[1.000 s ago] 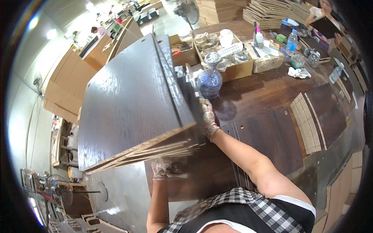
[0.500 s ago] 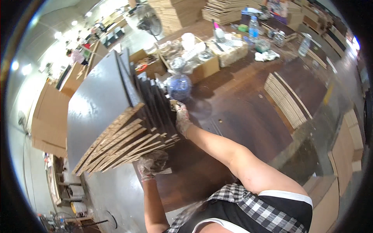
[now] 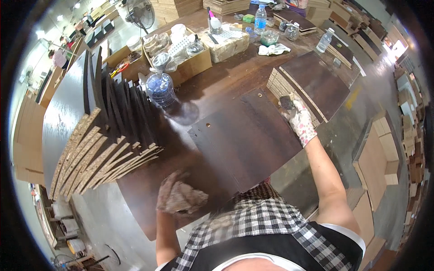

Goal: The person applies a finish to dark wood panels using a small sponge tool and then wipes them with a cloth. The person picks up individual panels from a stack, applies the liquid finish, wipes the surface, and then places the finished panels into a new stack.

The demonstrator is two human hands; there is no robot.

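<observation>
A dark brown panel point(image 3: 246, 140) with a small hole lies in front of me on the worktable. Bunched in my gloved left hand point(image 3: 166, 192) is a brownish rag point(image 3: 187, 199), blurred, over the table left of the panel. My right hand point(image 3: 302, 122), in a white flowered glove, grips a small dark block point(image 3: 286, 102) beside the panel's far right corner. That hand is close to a stack of panels point(image 3: 316, 79) with pale edges. On the left, a fanned stack of dark boards point(image 3: 106, 149) leans with its raw chipboard edges toward me.
Behind the fanned boards stand a blue-tinted plastic jug point(image 3: 160, 88) and a cardboard box point(image 3: 192, 63) of containers. Water bottles point(image 3: 260, 19) and a white cloth point(image 3: 274, 49) sit at the back. A fan point(image 3: 140, 14) stands beyond the table.
My right hand has moved from the fanned boards across to the right-hand stack. A panel now lies across the middle. My left hand is away from the boards, and the view has shifted right.
</observation>
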